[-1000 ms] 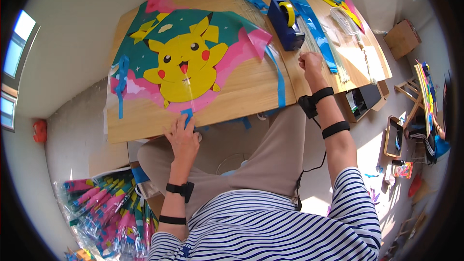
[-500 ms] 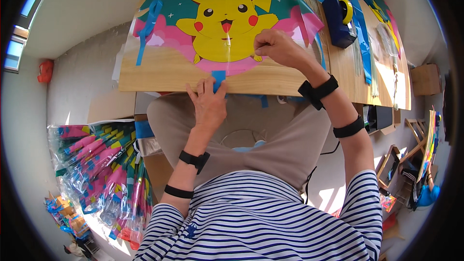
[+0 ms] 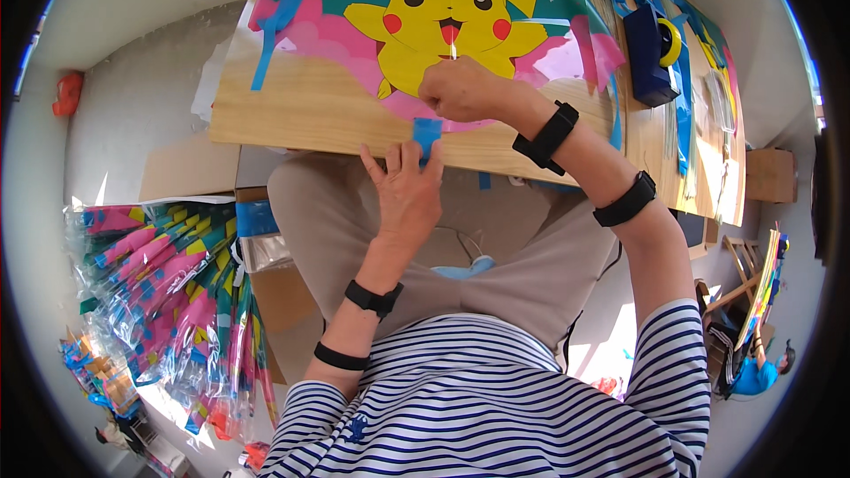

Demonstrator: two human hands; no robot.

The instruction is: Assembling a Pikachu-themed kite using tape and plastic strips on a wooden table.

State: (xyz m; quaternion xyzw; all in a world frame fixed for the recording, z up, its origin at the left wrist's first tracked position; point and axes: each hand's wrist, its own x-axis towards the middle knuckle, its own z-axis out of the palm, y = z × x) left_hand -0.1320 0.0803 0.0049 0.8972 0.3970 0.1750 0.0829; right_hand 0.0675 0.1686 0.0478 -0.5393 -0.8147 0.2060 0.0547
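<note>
On the wooden table lies a thin printed sheet (image 3: 416,35), like a kite, with a yellow cartoon figure on green and pink. A short blue strip (image 3: 427,131) sits at its lower middle, by the table's near edge. My left hand (image 3: 409,199) holds this strip with thumb and fingers, its outer fingers spread over the edge. Just above it, my right hand (image 3: 469,93) is closed in a pinch over the lower part of the figure. Whatever is between those fingertips is hidden. A thin pale line runs down the sheet's middle to this hand.
A blue ribbon loop (image 3: 285,13) lies on the sheet's left. To the right stands a dark blue tape dispenser (image 3: 651,57) with a yellow roll (image 3: 670,42), near thin rods and blue strips. Bagged colourful kites (image 3: 168,292) are heaped at lower left. Another person (image 3: 755,373) is far right.
My right hand has moved left and slightly down, close above the blue strip. My left hand stays at the strip. The whole view has shifted a little.
</note>
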